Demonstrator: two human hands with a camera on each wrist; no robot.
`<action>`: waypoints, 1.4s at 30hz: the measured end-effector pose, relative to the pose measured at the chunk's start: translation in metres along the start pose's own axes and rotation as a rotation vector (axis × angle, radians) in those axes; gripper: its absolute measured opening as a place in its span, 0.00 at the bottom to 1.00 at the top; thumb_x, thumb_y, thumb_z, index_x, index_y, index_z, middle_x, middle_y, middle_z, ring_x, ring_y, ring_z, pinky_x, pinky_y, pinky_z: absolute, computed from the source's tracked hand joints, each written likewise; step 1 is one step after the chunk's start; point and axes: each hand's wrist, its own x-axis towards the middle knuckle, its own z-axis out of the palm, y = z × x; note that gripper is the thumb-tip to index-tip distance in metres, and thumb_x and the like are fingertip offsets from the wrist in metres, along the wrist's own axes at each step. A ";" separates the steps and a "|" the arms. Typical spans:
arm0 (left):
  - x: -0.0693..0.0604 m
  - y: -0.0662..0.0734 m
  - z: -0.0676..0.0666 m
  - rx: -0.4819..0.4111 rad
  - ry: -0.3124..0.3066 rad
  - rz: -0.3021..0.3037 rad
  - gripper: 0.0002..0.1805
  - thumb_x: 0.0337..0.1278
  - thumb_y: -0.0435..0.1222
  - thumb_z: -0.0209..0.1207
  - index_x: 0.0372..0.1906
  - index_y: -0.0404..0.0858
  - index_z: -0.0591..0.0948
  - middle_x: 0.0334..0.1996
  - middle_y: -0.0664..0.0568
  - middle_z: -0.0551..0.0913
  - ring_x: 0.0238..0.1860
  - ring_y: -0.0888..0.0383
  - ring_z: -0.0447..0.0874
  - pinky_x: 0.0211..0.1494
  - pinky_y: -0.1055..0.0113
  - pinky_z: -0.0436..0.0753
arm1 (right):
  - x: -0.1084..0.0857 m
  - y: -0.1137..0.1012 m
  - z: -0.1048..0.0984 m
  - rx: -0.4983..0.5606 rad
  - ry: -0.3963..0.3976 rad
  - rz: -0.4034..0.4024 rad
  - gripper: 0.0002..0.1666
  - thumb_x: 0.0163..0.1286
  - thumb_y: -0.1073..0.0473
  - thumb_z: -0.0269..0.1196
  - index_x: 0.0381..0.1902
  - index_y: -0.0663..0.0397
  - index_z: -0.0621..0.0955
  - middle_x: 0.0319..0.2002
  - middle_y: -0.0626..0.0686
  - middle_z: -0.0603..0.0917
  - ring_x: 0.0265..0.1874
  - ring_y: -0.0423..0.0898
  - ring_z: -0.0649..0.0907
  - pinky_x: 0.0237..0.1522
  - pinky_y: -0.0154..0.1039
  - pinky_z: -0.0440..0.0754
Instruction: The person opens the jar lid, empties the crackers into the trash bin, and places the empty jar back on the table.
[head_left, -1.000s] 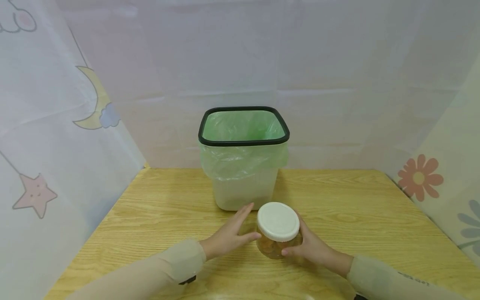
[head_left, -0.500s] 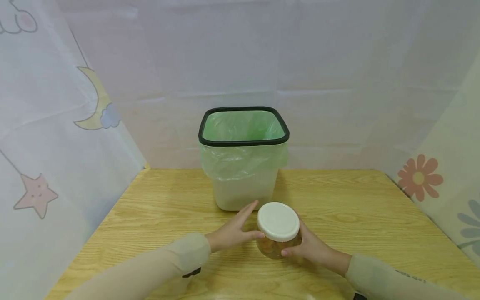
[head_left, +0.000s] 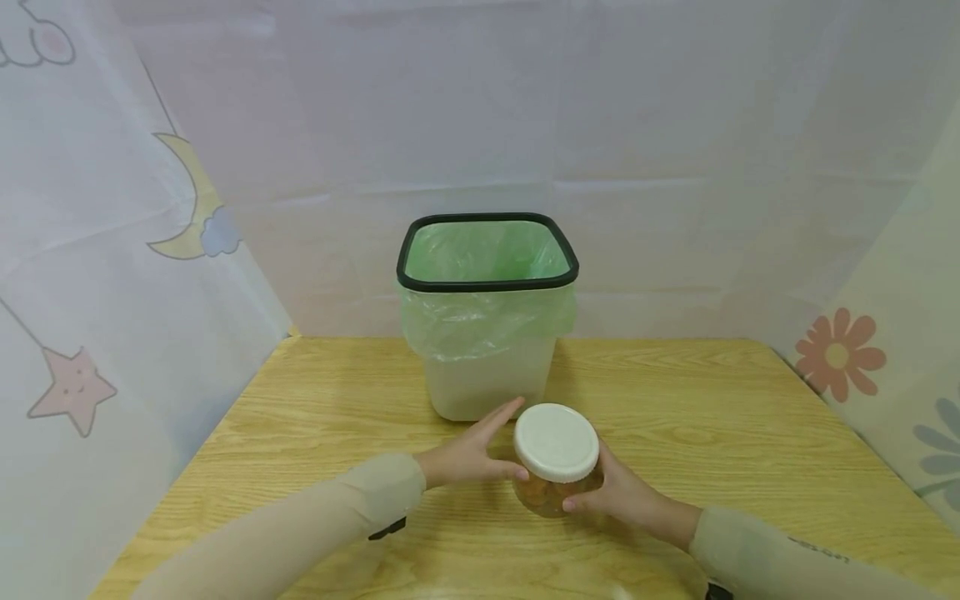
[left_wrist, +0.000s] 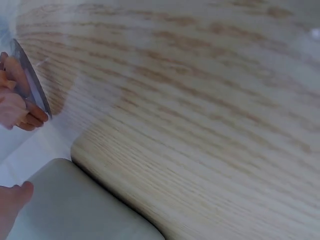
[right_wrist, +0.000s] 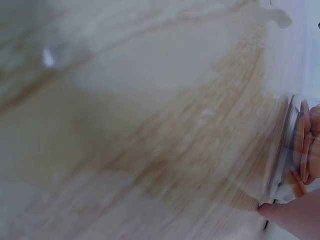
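Observation:
A clear jar point(head_left: 542, 495) with a white lid point(head_left: 557, 442) stands on the wooden table in the head view; orange-brown pieces show through its wall. From the right, my right hand point(head_left: 626, 496) grips it, thumb at the front and fingers round the far side, partly hidden. My left hand point(head_left: 472, 454) is at the jar's left with fingers extended and thumb tip by the wall under the lid; whether it touches is unclear. In the left wrist view the jar's contents point(left_wrist: 20, 102) appear at the left edge. The right wrist view has my thumb point(right_wrist: 295, 215) at the jar's base.
Behind the jar stands a white bin point(head_left: 487, 383) with a black rim point(head_left: 487, 287) and a green liner bag point(head_left: 480, 321) folded over it. Printed cloth point(head_left: 637, 167) hangs around the back and sides of the wooden table point(head_left: 315, 417).
My left hand has shifted slightly right and away from me, closer to the jar. The right hand and the jar stay practically where they were.

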 end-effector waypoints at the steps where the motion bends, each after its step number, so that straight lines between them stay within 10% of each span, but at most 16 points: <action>1: 0.001 0.000 -0.001 -0.006 -0.003 -0.006 0.59 0.52 0.57 0.65 0.78 0.40 0.43 0.77 0.46 0.42 0.76 0.46 0.41 0.71 0.42 0.54 | 0.000 0.001 0.000 0.005 0.005 -0.002 0.69 0.56 0.60 0.74 0.74 0.67 0.36 0.70 0.75 0.48 0.67 0.75 0.52 0.59 0.77 0.49; 11: 0.017 -0.002 -0.008 -0.063 -0.046 0.060 0.65 0.44 0.59 0.69 0.77 0.34 0.45 0.76 0.44 0.50 0.75 0.50 0.49 0.73 0.49 0.56 | 0.003 0.003 -0.005 0.018 -0.004 -0.024 0.64 0.59 0.63 0.72 0.74 0.67 0.38 0.68 0.74 0.57 0.63 0.67 0.64 0.59 0.64 0.65; 42: 0.021 -0.008 -0.005 -0.055 0.000 0.026 0.51 0.49 0.44 0.73 0.76 0.45 0.57 0.74 0.51 0.59 0.73 0.53 0.55 0.71 0.50 0.60 | 0.003 0.000 -0.005 0.007 -0.022 -0.025 0.62 0.61 0.60 0.71 0.73 0.70 0.39 0.68 0.75 0.56 0.64 0.73 0.61 0.60 0.70 0.62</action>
